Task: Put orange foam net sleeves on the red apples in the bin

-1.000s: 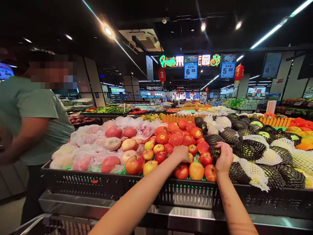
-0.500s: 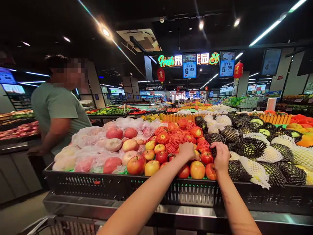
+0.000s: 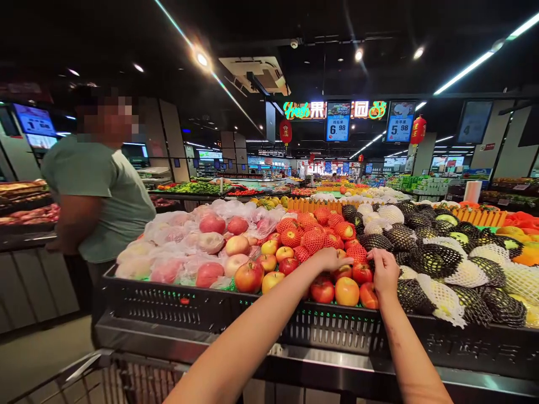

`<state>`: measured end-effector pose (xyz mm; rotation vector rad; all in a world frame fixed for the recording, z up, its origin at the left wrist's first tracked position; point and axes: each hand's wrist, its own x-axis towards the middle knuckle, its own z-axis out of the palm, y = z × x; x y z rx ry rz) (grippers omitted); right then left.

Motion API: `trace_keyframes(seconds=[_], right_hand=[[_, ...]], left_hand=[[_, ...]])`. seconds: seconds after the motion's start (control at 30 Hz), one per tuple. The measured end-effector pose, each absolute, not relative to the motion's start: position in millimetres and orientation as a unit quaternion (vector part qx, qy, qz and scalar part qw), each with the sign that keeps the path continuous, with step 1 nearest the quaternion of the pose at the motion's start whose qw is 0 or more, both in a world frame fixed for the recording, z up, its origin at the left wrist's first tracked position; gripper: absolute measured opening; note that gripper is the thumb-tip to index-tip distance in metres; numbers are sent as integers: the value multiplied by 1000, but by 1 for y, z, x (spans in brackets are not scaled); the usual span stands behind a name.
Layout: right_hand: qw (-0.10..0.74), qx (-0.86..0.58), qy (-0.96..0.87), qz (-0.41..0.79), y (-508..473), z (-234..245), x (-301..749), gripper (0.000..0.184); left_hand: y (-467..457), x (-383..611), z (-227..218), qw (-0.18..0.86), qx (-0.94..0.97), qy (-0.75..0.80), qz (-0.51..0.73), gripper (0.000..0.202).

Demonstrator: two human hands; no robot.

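My left hand (image 3: 329,260) reaches over the red and yellow apples, palm down, with fingers stretched toward the right. Under its fingertips is a red apple (image 3: 343,272), partly hidden. My right hand (image 3: 386,270) is at the right edge of these apples, fingers bent and tips pinched together; whatever is between them is hidden. Just left of those fingertips sits an apple in a red foam net (image 3: 357,253). Below the hands are a red apple (image 3: 362,273), a yellow-orange apple (image 3: 347,291) and another red apple (image 3: 322,290).
A black slatted crate (image 3: 337,330) runs along the front of the display. Plastic-wrapped apples (image 3: 211,274) lie left, fruit in black nets (image 3: 435,258) and white nets (image 3: 490,272) right. A person (image 3: 99,196) stands at the left, near a wire cart (image 3: 90,370).
The view has swung slightly left. My left hand has shifted right over the apples, its fingers straighter, and my right fingertips have drawn together. The person has moved left relative to the display.
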<state>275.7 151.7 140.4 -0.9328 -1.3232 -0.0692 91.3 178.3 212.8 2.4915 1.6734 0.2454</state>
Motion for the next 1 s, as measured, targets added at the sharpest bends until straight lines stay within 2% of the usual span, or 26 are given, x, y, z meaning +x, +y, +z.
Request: trace_keyframes(seconds=[0.13,0.23,0.3,0.53,0.63,0.83,1.0], right_hand=[[618,-402,-676,5,149,143,269,41],[533,-387,-749,71,148,144,265,39],[502,-383,-766,120,148,143,265,44],[528,-368,-732,224,153,136,270,56],[527,-369,-732,225,154,136,270,58],[528,-366,-733,224,152,138,269,60],[522,-372,-734,223,151,138,269,60]], left_hand=[[173,53,222,-10,771,627,114,51],[165,38,217,-9,747,661,71,57],[161,36,210,-3,745,665,48,58],[165,42,197,4,733,674,89,51],[171,49,193,19,732,669,124,54],[177,56,185,7,752,648,119,57],[173,47,174,-1,762,630,148,52]])
